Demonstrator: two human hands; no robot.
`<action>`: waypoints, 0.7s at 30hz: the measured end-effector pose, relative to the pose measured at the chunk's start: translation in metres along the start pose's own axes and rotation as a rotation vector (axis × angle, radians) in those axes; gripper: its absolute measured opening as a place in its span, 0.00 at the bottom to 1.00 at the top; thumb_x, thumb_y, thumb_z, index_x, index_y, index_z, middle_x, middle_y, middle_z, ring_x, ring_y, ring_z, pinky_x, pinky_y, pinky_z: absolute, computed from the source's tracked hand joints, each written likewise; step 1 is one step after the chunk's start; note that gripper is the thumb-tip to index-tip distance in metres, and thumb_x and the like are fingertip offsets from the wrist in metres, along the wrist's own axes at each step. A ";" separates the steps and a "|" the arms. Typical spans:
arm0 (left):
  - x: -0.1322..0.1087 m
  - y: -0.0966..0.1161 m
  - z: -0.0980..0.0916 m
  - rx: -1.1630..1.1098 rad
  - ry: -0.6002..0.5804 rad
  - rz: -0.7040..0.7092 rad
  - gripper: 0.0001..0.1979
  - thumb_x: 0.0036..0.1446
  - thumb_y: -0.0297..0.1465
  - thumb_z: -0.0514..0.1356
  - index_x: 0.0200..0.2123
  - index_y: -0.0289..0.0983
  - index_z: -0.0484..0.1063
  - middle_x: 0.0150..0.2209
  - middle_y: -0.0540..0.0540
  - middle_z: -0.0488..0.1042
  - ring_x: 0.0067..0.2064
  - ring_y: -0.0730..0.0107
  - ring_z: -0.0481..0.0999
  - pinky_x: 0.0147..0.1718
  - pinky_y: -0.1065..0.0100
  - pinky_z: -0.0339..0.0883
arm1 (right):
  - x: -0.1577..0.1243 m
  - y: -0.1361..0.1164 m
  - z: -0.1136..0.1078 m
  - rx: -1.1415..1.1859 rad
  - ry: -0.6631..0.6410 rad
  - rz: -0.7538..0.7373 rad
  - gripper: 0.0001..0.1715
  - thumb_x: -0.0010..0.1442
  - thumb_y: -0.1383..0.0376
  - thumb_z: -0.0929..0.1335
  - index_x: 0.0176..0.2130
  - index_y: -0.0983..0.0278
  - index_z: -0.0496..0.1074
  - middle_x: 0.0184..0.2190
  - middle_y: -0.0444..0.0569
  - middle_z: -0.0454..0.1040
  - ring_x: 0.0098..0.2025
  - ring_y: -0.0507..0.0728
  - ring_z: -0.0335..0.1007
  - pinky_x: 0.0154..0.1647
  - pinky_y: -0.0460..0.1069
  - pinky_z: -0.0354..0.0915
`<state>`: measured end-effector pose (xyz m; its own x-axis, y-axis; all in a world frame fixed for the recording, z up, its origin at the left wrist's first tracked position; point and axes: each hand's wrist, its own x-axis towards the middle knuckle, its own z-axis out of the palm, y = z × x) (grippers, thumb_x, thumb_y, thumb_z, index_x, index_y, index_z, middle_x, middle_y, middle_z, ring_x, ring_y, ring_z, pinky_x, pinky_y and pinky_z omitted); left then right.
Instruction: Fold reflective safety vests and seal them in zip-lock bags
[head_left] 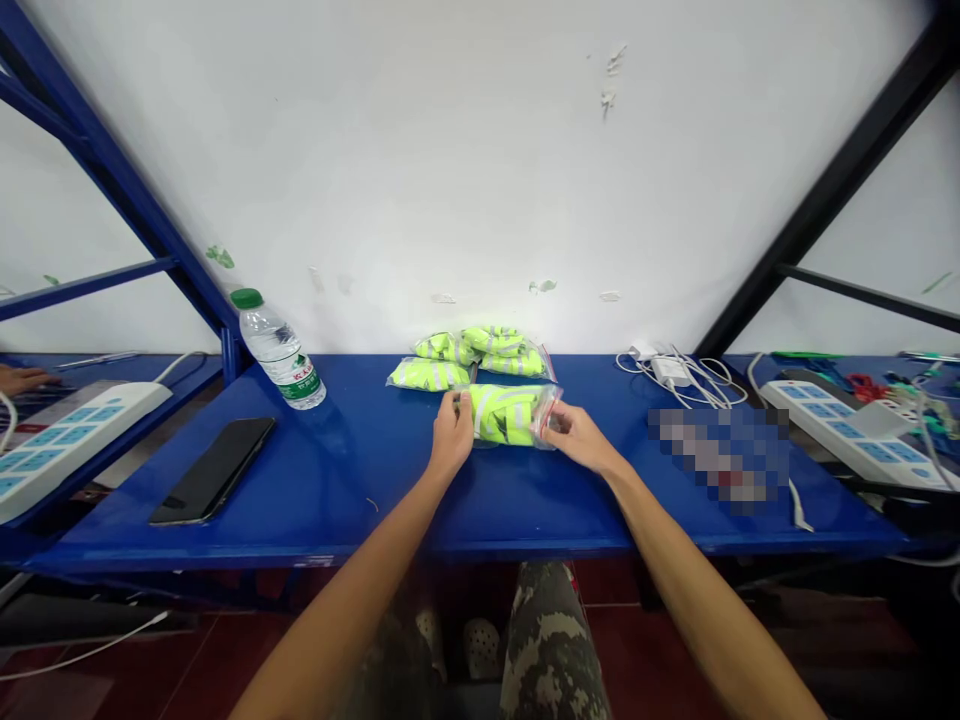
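A clear zip bag with a folded neon-yellow reflective vest (pixel 504 414) is held between my two hands, low over the blue table. My left hand (pixel 453 430) closes on its left end, thumb on top. My right hand (pixel 571 434) grips the right end, by the red-lined zip edge. Just behind lie more bagged neon-yellow pieces: one bag (pixel 430 374) on the left and a small pile (pixel 501 345) against the wall side. What is under the held bag is hidden.
On the blue table (pixel 360 470) stand a water bottle (pixel 282 350) and a black phone (pixel 215 470) at left. White cables with a charger (pixel 673 371) lie at right, near a blurred-out item (pixel 716 455). Power strips (pixel 67 440) sit beyond both sides. Another person's hand (pixel 26 380) shows far left.
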<state>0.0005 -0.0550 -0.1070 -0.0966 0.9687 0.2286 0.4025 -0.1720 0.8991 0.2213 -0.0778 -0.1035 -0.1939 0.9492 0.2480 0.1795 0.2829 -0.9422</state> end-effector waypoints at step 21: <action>-0.002 -0.042 -0.162 0.631 0.443 0.097 0.30 0.53 0.41 0.60 0.57 0.31 0.64 0.48 0.35 0.72 0.50 0.49 0.72 0.51 0.54 0.64 | 0.020 -0.027 -0.026 0.219 0.496 0.013 0.21 0.52 0.48 0.73 0.31 0.62 0.70 0.29 0.46 0.75 0.30 0.56 0.74 0.27 0.49 0.73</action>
<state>-0.1638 -0.0783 -0.0842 -0.3362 0.7696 0.5429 0.8571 0.0110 0.5151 0.2374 -0.0627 -0.0675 0.2950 0.9188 0.2623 -0.0369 0.2853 -0.9577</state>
